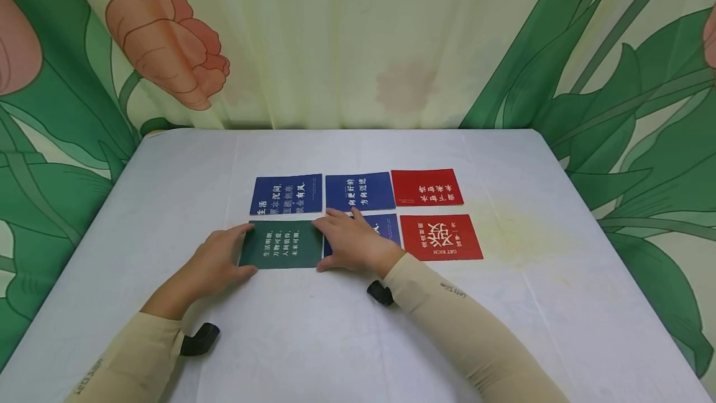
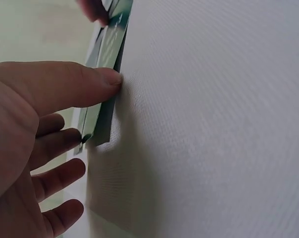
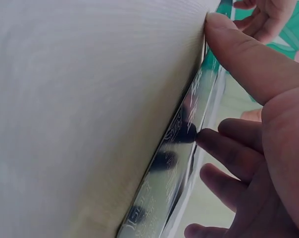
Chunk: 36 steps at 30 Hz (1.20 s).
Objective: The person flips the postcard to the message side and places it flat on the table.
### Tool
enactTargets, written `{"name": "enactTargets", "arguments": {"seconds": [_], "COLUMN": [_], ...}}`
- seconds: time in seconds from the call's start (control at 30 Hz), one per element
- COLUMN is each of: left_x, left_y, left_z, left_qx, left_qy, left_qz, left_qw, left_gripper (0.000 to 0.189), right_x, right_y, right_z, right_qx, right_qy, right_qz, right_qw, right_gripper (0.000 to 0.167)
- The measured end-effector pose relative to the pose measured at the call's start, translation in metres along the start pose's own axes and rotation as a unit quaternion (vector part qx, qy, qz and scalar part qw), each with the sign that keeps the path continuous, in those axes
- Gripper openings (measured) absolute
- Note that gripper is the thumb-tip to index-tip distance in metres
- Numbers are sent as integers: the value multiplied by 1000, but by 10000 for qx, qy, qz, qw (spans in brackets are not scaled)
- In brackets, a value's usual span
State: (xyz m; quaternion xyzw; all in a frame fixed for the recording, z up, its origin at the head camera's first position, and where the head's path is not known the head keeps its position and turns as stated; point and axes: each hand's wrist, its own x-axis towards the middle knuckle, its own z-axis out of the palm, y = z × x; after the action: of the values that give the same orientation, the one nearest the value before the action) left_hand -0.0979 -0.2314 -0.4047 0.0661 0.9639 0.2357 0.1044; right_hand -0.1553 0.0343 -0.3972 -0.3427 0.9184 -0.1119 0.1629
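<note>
A green card (image 1: 283, 245) with white writing lies at the front left of two rows of cards on the white table. My left hand (image 1: 217, 262) spans its left side, thumb by the near corner and a fingertip by the far corner. At its right side, my right hand (image 1: 358, 242) reaches over a blue card (image 1: 385, 227), covering much of it. In the left wrist view, the left thumb (image 2: 85, 84) lies fairly straight against the card's near edge. The right thumb (image 3: 243, 52) extends to the near edge of the cards in the right wrist view.
Behind are two blue cards, one at left (image 1: 288, 194) and one in the middle (image 1: 360, 192), then a red card (image 1: 427, 187). Another red card (image 1: 441, 237) lies at the front right. A patterned curtain (image 1: 347, 42) hangs behind the white table (image 1: 313, 334).
</note>
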Motion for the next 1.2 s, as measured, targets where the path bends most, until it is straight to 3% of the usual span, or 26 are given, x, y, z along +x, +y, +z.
{"name": "enactTargets", "arguments": {"seconds": [0.4, 0.67, 1.2], "left_x": [-1, -4, -8], "left_y": [-2, -2, -2], "left_z": [0, -2, -15], "left_qx": [152, 131, -442], "left_qy": [-142, -195, -274], "left_qz": [-13, 31, 182], "left_qw": [9998, 9997, 9985], "left_gripper": [80, 76, 61], "right_x": [1, -2, -2], "right_y": [-5, -8, -5], "right_z": [2, 0, -3], "right_qx": [-222, -401, -245], "right_qy": [-93, -211, -22], "right_qz": [45, 40, -186], "right_qw": [9997, 9990, 9995], "right_gripper": [81, 71, 60]}}
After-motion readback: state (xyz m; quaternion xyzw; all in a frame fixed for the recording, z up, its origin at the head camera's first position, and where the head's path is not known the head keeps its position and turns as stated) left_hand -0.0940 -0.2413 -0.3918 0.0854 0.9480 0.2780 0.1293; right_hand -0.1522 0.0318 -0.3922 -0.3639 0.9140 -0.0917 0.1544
